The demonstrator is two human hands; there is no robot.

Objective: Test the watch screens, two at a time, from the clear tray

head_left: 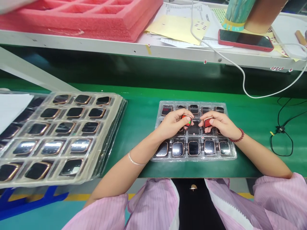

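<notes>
Between the thumb and fingers of my left hand (176,121) is a smartwatch body (186,120) whose lit screen shows red and green. My right hand (218,124) pinches a second watch body (208,122) with a red screen. Both are held just above a clear plastic tray (195,158) on the green bench. Dark-screened watch bodies sit in the tray's pockets, among them one in the front row (193,148). My hands and the held watches hide part of the middle row.
Stacked clear trays (96,159) of watch bodies stand at left, partly under a white sheet (14,110). Black cables (280,129) lie at right. A white cable (243,76) hangs from the shelf, which carries red foam (134,24), papers (177,27) and a phone (246,40).
</notes>
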